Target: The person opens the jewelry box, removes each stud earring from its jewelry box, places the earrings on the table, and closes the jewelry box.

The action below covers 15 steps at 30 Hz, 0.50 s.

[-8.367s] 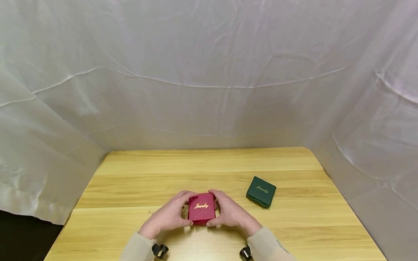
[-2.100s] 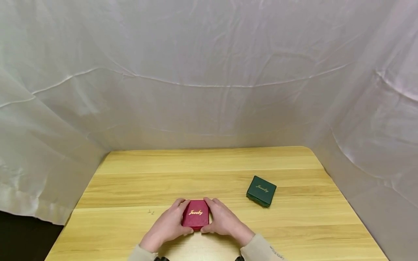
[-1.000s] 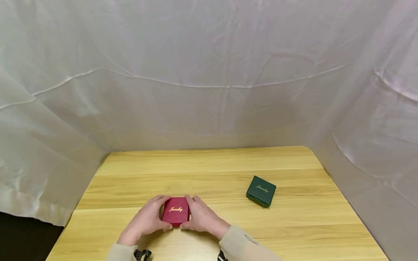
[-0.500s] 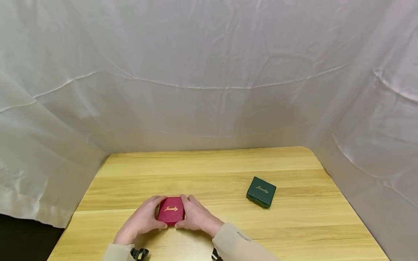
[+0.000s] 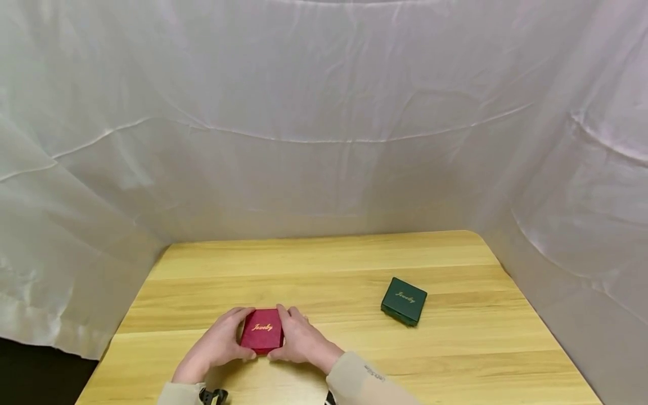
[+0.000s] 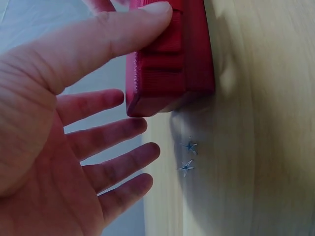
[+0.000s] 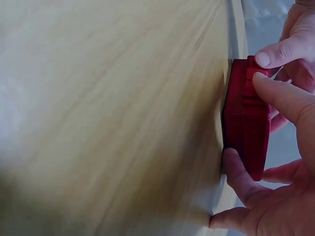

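A closed red jewelry box [image 5: 262,332] with gold "Jewelry" lettering is between my hands at the table's near left-centre. A ribbed red bow [image 6: 160,66] sits on its front. My left hand [image 5: 219,343] grips the box's left side, with the thumb [image 6: 147,17] on the bow and a finger at the back corner. My right hand [image 5: 304,340] grips the right side, with its thumb [image 7: 275,91] on the front and fingers along the side and back. Two small star-shaped earrings [image 6: 187,157] lie on the table beside the box; the left hand hides them in the head view.
A closed green jewelry box [image 5: 404,301], also lettered "Jewelry", lies turned at an angle on the right of the wooden table [image 5: 455,349]. Pale cloth [image 5: 324,169] hangs behind the table and along both sides.
Both hands have shifted the red jewelry box leftward from the table's middle, towards the star earrings, with only slight movement in the last half second. The green box has stayed put.
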Each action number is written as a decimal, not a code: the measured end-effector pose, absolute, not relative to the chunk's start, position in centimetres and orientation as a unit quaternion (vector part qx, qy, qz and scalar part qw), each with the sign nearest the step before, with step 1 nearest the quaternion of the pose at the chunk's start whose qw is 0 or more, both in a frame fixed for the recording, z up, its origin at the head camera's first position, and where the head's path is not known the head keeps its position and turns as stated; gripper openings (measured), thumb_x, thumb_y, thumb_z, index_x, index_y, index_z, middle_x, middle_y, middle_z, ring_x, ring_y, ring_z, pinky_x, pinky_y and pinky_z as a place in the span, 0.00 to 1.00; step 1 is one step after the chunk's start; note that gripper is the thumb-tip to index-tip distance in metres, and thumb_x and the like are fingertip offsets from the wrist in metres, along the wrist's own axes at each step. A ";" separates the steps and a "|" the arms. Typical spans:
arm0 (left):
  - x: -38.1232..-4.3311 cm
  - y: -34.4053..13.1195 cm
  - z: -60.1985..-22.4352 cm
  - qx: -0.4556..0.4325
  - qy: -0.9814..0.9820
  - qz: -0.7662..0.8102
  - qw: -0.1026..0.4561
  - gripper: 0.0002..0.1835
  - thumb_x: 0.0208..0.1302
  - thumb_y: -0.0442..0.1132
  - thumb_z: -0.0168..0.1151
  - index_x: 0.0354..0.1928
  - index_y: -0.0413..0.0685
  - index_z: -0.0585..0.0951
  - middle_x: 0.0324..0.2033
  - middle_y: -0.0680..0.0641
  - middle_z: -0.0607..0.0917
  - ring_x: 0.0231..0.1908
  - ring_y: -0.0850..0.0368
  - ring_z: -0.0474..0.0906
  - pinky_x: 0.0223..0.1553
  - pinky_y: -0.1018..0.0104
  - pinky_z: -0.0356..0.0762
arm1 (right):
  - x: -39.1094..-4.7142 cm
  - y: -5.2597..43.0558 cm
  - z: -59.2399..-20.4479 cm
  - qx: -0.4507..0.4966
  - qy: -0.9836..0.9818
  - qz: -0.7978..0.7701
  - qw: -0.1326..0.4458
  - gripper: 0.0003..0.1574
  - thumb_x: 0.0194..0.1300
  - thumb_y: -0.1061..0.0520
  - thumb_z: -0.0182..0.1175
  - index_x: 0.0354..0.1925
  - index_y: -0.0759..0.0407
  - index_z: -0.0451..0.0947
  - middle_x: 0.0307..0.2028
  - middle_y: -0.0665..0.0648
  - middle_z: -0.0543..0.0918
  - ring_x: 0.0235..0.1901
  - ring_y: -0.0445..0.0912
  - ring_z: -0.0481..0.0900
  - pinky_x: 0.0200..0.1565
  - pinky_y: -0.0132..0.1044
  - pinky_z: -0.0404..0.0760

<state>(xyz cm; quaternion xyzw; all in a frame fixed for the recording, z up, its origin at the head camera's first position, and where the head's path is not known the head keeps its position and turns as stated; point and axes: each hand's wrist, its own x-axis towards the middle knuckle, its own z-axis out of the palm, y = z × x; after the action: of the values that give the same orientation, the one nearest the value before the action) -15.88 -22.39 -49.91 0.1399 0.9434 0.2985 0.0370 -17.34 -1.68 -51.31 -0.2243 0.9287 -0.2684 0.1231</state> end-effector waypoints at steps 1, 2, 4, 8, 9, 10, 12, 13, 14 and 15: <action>-15.8 -22.4 -49.9 0.138 0.944 0.299 0.036 0.50 0.31 0.41 0.85 0.63 0.34 0.73 0.56 0.40 0.77 0.55 0.41 0.74 0.58 0.44 0.71 | -17.3 -1.6 -51.3 -0.226 0.927 -0.273 0.125 0.66 0.46 0.41 0.79 0.74 0.61 0.56 0.55 0.60 0.71 0.46 0.46 0.74 0.49 0.38 0.79; -15.7 -22.5 -49.8 0.138 0.943 0.300 0.035 0.51 0.31 0.41 0.85 0.63 0.34 0.73 0.56 0.40 0.77 0.56 0.40 0.74 0.58 0.43 0.70 | -17.3 -1.4 -51.2 -0.228 0.924 -0.281 0.126 0.67 0.46 0.41 0.79 0.74 0.61 0.56 0.56 0.60 0.70 0.45 0.44 0.74 0.48 0.36 0.79; -15.5 -22.5 -49.5 0.134 0.942 0.305 0.035 0.51 0.33 0.43 0.84 0.64 0.34 0.72 0.57 0.39 0.76 0.56 0.39 0.74 0.58 0.42 0.70 | -17.2 -1.0 -51.0 -0.232 0.916 -0.300 0.129 0.66 0.45 0.43 0.79 0.73 0.63 0.56 0.56 0.60 0.69 0.40 0.41 0.74 0.43 0.33 0.79; -15.2 -22.2 -48.8 0.127 0.942 0.310 0.037 0.50 0.39 0.46 0.83 0.65 0.35 0.71 0.59 0.38 0.74 0.56 0.38 0.73 0.56 0.40 0.71 | -17.2 0.3 -50.6 -0.242 0.903 -0.327 0.136 0.64 0.47 0.44 0.79 0.72 0.65 0.57 0.54 0.59 0.69 0.32 0.36 0.70 0.33 0.29 0.76; -15.1 -22.1 -48.6 0.126 0.942 0.309 0.036 0.49 0.40 0.47 0.82 0.66 0.36 0.71 0.60 0.38 0.74 0.56 0.38 0.73 0.56 0.40 0.71 | -17.2 0.6 -50.4 -0.242 0.902 -0.330 0.138 0.63 0.47 0.45 0.78 0.72 0.64 0.58 0.54 0.59 0.69 0.32 0.36 0.70 0.33 0.30 0.75; -15.0 -21.9 -48.4 0.126 0.943 0.307 0.035 0.48 0.42 0.47 0.81 0.66 0.36 0.71 0.61 0.38 0.73 0.57 0.38 0.73 0.56 0.40 0.72 | -17.2 1.0 -50.3 -0.242 0.901 -0.331 0.140 0.62 0.48 0.45 0.78 0.72 0.64 0.58 0.54 0.59 0.69 0.32 0.36 0.70 0.33 0.30 0.75; -14.8 -21.6 -48.0 0.126 0.943 0.306 0.029 0.46 0.45 0.46 0.80 0.66 0.38 0.71 0.61 0.39 0.73 0.57 0.39 0.73 0.56 0.41 0.72 | -17.2 1.9 -50.1 -0.242 0.901 -0.332 0.141 0.59 0.50 0.44 0.77 0.72 0.63 0.60 0.54 0.59 0.70 0.33 0.36 0.70 0.34 0.31 0.76; -14.7 -21.3 -47.7 0.127 0.943 0.308 0.024 0.45 0.46 0.45 0.80 0.66 0.39 0.71 0.61 0.39 0.73 0.57 0.40 0.73 0.56 0.42 0.72 | -17.2 2.3 -49.9 -0.241 0.900 -0.334 0.142 0.58 0.50 0.44 0.76 0.71 0.62 0.60 0.54 0.59 0.70 0.33 0.37 0.70 0.34 0.32 0.76; -14.6 -21.0 -47.5 0.127 0.942 0.311 0.019 0.44 0.46 0.43 0.80 0.66 0.39 0.72 0.61 0.39 0.73 0.56 0.41 0.73 0.56 0.42 0.72 | -17.2 2.7 -49.8 -0.239 0.899 -0.337 0.142 0.57 0.51 0.44 0.76 0.71 0.62 0.60 0.54 0.58 0.70 0.34 0.38 0.71 0.35 0.33 0.76; -14.5 -20.7 -47.3 0.128 0.941 0.313 0.013 0.43 0.46 0.42 0.80 0.65 0.40 0.72 0.61 0.39 0.73 0.56 0.41 0.74 0.56 0.43 0.73 | -17.2 3.2 -49.6 -0.237 0.898 -0.341 0.143 0.57 0.52 0.45 0.75 0.71 0.62 0.61 0.55 0.59 0.71 0.36 0.39 0.72 0.36 0.33 0.76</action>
<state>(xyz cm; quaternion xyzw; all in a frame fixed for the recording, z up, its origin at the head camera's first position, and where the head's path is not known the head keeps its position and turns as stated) -14.52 -20.71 -47.29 0.1281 0.9409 0.3132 0.0126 -17.24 3.17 -49.60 -0.2372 0.8983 -0.3411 0.1430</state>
